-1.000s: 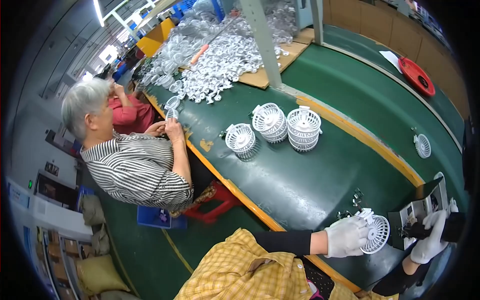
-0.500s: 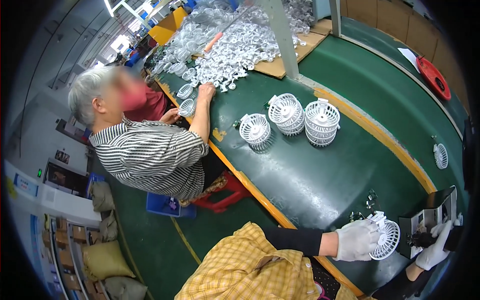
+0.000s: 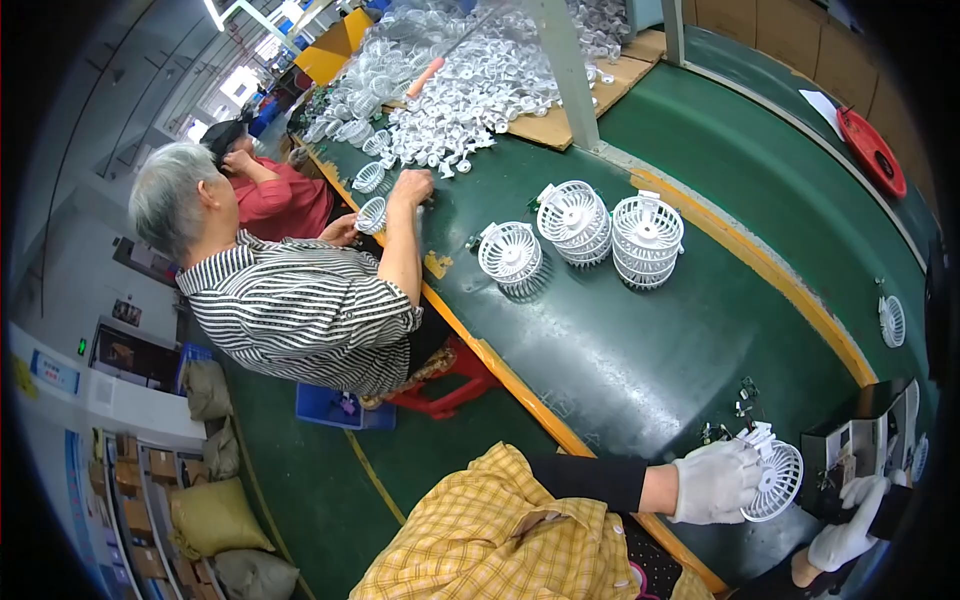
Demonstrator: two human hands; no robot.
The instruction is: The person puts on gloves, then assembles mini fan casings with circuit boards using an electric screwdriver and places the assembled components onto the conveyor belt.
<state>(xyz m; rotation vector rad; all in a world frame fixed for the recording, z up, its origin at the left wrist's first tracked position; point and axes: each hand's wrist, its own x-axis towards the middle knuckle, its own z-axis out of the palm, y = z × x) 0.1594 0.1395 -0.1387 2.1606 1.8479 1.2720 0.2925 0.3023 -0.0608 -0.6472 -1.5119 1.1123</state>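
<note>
The white fan cage [image 3: 776, 482] is at the table's near right end, open slatted face up, with the gloved left hand [image 3: 716, 482] closed on its left side, fingers curled over the rim. Small dark circuit parts with wires [image 3: 746, 397] lie just beyond it. The gloved right hand [image 3: 850, 528] has its fingers bent at the near edge of a dark, open box [image 3: 860, 445] — whether it grips anything there, I cannot tell. The box holds small parts too blurred to name. Farther off, a red tray [image 3: 872, 152] holds a dark round thing, and a blue bin [image 3: 345, 408] on the floor contains purple pieces. An orange edge strip [image 3: 512, 378] runs along the table's near side; a stretch of green table [image 3: 640, 350] lies between the left hand and three groups of white cages [image 3: 575, 222] — two stacked high, one low.
</note>
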